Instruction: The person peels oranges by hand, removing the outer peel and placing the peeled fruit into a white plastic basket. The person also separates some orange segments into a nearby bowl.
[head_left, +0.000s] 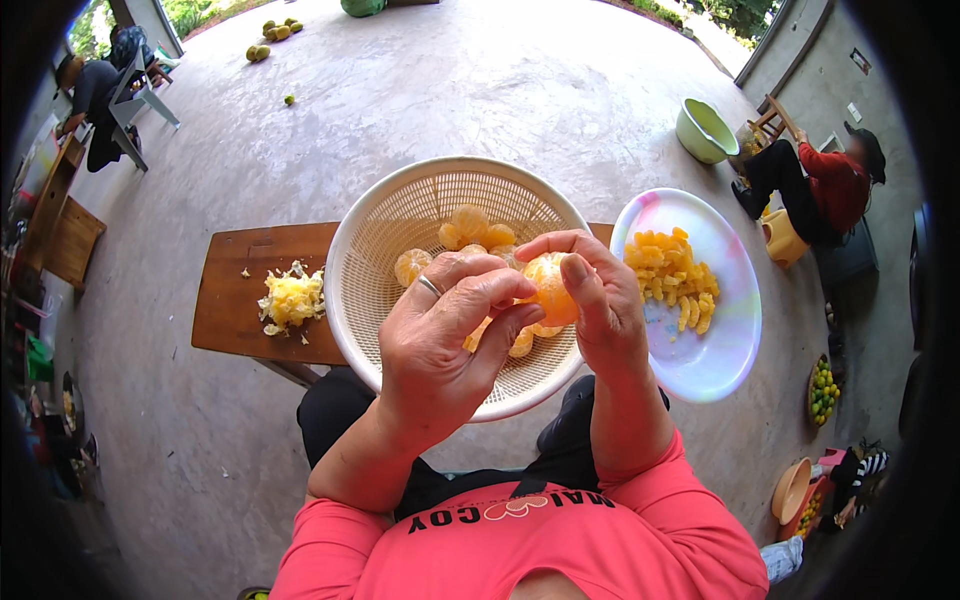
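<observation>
My right hand (611, 300) holds a peeled mandarin (550, 289) between thumb and fingers, above a cream plastic colander (390, 196). The thumb and forefinger of my left hand (446, 330), which wears a ring, pinch at the fruit's left side. Whether a strand of pith is between those fingertips is hidden. Several peeled mandarins (471, 223) lie inside the colander, partly covered by my hands. To the right, loose mandarin segments (671, 270) are heaped in a pale marbled plastic basin (705, 367). A pile of pith scraps (291, 298) rests left of the colander on a wooden bench (225, 289).
A green basin (706, 131) stands on the concrete floor at upper right, near a seated person in red (829, 180). Another person (97, 97) sits by a plastic chair (135, 109) at upper left. A basket of green and yellow citrus (823, 391) is at far right.
</observation>
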